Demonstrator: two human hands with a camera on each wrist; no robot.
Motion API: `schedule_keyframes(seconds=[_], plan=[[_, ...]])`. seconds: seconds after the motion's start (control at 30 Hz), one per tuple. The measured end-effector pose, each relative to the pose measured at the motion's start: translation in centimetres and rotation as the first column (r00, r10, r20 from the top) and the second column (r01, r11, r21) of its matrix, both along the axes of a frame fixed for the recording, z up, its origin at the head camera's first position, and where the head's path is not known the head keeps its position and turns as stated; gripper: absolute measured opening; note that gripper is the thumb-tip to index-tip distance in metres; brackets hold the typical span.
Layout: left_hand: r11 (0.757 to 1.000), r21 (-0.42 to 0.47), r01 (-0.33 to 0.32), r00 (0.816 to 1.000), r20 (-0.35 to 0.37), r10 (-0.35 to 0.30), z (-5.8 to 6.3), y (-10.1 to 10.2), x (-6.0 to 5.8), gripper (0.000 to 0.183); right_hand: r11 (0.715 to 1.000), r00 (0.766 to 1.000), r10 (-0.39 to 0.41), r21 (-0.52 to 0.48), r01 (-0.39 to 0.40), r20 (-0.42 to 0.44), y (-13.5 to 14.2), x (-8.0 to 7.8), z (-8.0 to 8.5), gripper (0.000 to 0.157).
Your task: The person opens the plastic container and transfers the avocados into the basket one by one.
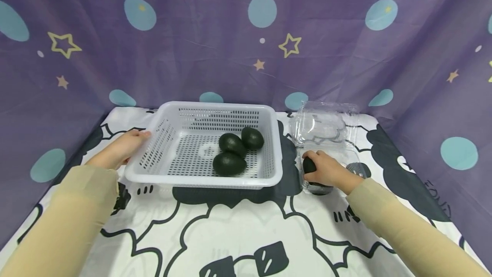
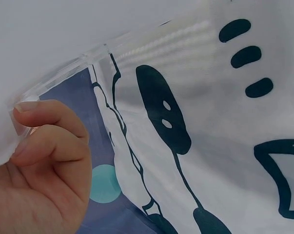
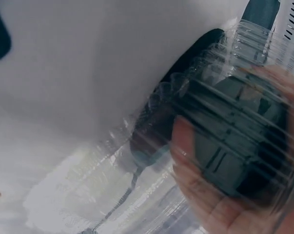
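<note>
A white perforated plastic basket [image 1: 200, 180] stands on the table, with several dark green avocados [image 1: 229, 164] grouped in its right half. My left hand [image 1: 130, 143] grips the basket's left rim, fingers curled at the edge in the left wrist view. To the right of the basket, a clear plastic clamshell box [image 1: 320, 128] lies with its lid folded back. Inside its near half, my right hand [image 1: 326, 169] holds a dark avocado [image 3: 239, 141] between thumb and fingers; the right wrist view shows it through the ribbed plastic wall.
A white cloth [image 1: 215, 234] with black cartoon prints covers the table. Behind and at both sides hangs a purple curtain [image 1: 200, 46] with stars and blue dots. The box's open lid reaches close to the curtain.
</note>
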State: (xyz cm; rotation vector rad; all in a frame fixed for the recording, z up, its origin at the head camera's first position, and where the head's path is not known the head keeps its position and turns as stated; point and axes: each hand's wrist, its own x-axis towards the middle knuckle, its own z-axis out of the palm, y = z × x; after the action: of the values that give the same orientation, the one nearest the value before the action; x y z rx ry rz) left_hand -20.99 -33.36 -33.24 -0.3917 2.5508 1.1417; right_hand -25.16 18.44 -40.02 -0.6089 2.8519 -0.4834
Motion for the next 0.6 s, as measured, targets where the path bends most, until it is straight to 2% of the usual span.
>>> schedule_keyframes(seconds=[0.27, 0.6], plan=[[1.000, -0.002, 0.007, 1.000, 0.007, -0.007, 0.27, 0.02, 0.13, 0.070, 1.000, 1.000, 0.005, 0.015, -0.005, -0.020, -0.13, -0.09, 0.01, 0.060], [1.000, 0.010, 0.009, 1.000, 0.003, -0.009, 0.01, -0.05, -0.01, 0.069, 1.000, 0.999, 0.012, -0.012, -0.013, -0.046, 0.15, 0.14, -0.29, 0.060]])
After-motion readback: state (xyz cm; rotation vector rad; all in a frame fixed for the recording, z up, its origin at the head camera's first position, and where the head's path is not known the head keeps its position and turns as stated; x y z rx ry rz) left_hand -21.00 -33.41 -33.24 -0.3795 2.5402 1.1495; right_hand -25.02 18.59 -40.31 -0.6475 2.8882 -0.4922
